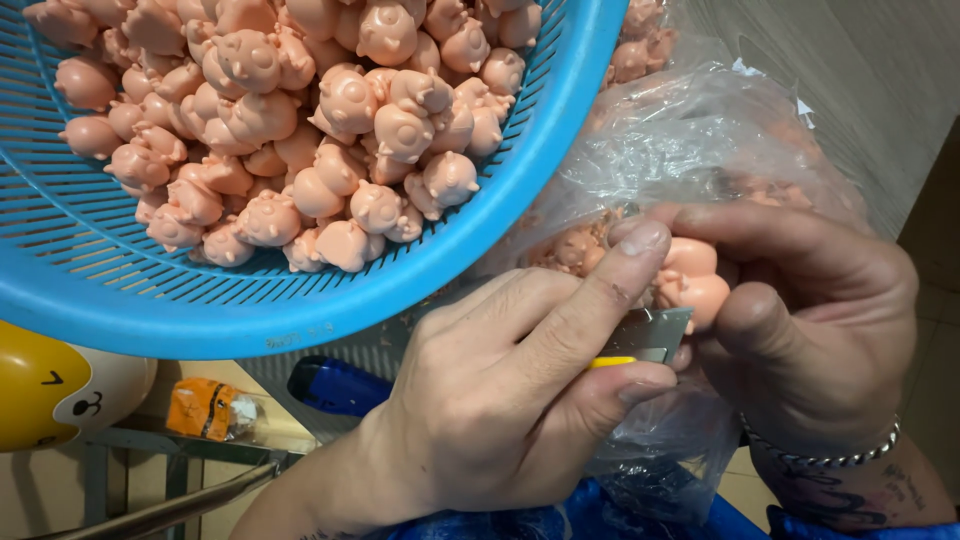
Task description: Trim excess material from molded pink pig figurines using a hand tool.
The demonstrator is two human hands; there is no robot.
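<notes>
Holding knife blade (655, 335) in left hand (500, 400), edge against pink figure (695, 280), right hand (820, 330) gripping

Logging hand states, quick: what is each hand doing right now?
Left hand: closed on a utility knife, blade against the figure.
Right hand: closed on a small pink figure.

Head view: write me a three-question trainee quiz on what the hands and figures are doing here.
1. True or false: the left hand holds a utility blade against a pink figure.
2. What holds the loose figures? A) blue basket B) cardboard box C) metal tray
3. Which wrist wears a bracelet?

Key: 1 true; 2 A; 3 the right hand's.
</notes>
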